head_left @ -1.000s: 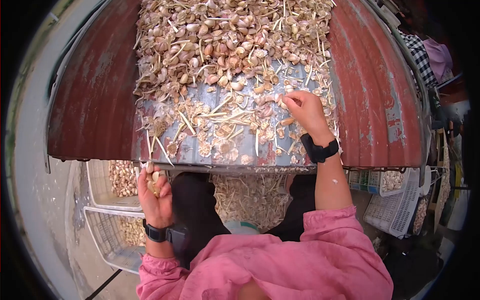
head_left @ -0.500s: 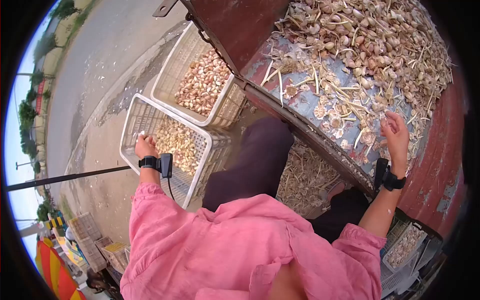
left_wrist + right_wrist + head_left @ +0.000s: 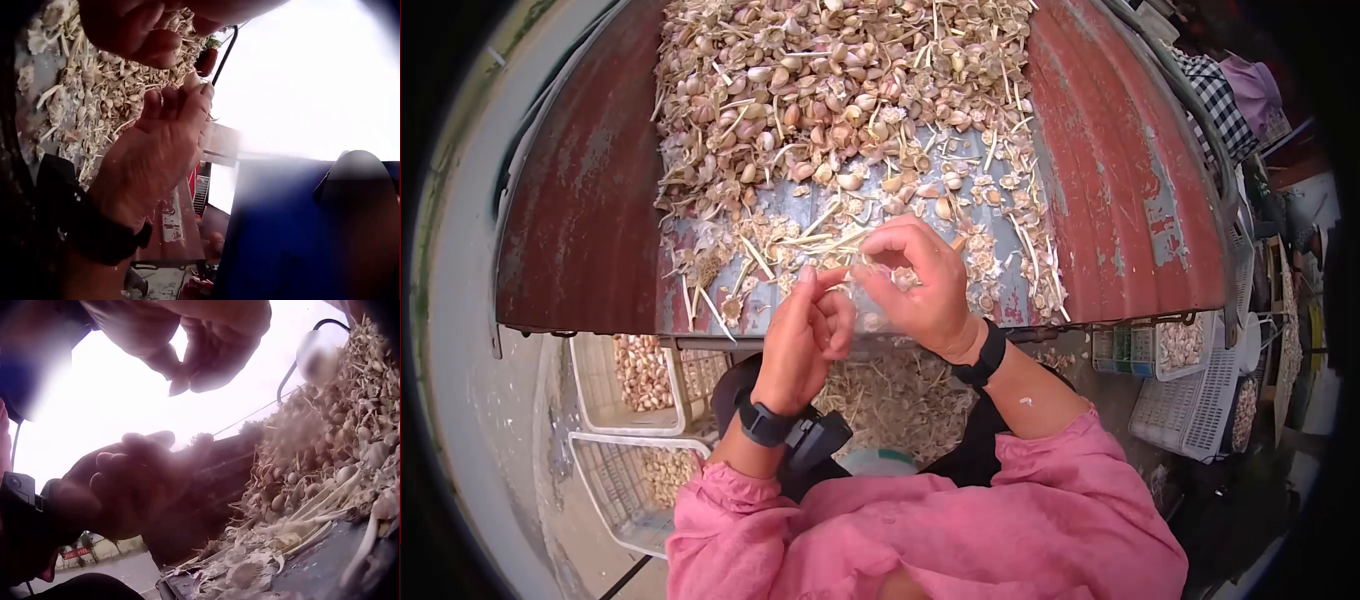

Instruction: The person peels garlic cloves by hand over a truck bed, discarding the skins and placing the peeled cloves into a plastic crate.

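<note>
Over the near edge of the metal tray, my two hands come close together. The right hand [image 3: 925, 285] pinches a small pale garlic clove [image 3: 192, 80] between thumb and fingertips; in the right wrist view the pinch shows against the sky. My left hand [image 3: 800, 335] is beside it, index finger reaching toward the right fingertips, other fingers loosely bent, with nothing seen in it. Beyond the hands a heap of garlic cloves [image 3: 830, 90] covers the far part of the tray. Dry stalks [image 3: 825, 240] and papery skins are strewn between heap and hands.
Red corrugated sides [image 3: 1115, 180] flank the tray. At lower left stand a crate of pinkish cloves [image 3: 587, 400] and a crate of pale cloves [image 3: 605, 500]. More crates [image 3: 1175, 415] are at the right. Stalk waste [image 3: 895, 400] lies below, between the knees.
My left hand went out over the pale-clove crate, the cloves it held are gone, and it came back beside the right hand. The right hand moved nearer over the tray. The head view swung left and back.
</note>
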Tool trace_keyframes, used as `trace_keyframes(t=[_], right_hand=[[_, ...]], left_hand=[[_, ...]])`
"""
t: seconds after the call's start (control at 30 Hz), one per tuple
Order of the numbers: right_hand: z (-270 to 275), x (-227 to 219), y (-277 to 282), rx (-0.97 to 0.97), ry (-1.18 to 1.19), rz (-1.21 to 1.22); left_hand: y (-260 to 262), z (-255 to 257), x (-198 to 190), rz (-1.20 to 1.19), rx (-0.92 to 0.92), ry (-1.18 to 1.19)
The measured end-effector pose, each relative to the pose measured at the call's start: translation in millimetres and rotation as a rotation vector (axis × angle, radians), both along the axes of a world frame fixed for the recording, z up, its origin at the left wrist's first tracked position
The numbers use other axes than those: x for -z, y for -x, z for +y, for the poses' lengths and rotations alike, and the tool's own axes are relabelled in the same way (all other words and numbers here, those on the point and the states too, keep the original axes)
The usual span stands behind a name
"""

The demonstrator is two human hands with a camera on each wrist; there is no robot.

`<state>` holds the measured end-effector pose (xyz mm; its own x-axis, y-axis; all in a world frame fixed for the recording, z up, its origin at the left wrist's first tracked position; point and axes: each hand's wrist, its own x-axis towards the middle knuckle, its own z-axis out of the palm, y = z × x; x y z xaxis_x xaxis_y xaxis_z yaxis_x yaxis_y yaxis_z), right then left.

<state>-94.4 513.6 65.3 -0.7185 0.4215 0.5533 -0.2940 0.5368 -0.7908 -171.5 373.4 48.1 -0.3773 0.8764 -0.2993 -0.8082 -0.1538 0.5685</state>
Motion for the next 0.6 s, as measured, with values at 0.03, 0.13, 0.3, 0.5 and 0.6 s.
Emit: trace_keyframes(t=[0.03, 0.13, 0.3, 0.5, 0.6], right_hand=[[0.2, 1.5, -1.8, 0.009, -0.032, -0.028], [19.3, 10.1, -4.5, 0.174, -0.348, -0.019], [38.4, 23.6, -5.2, 0.272, -0.433, -0.084], [44.7, 27.9, -2.2, 0.052, 0.655, -0.263], [97.5, 22.0, -15.1, 0.281, 0.483, -0.284]], left_hand=[[-6.1, 24.7, -2.9, -0.051, -0.04, 0.03], [-7.0, 61.3, 5.4, -0.044, -0.003, 0.007], [-13.2, 82.7, 17.8, -0.121, -0.036, 0.02], [-16.1, 83.6, 22.4, 0.043, -0.182, 0.004], [-11.0, 81.7, 13.9, -0.01, -0.184, -0.003]])
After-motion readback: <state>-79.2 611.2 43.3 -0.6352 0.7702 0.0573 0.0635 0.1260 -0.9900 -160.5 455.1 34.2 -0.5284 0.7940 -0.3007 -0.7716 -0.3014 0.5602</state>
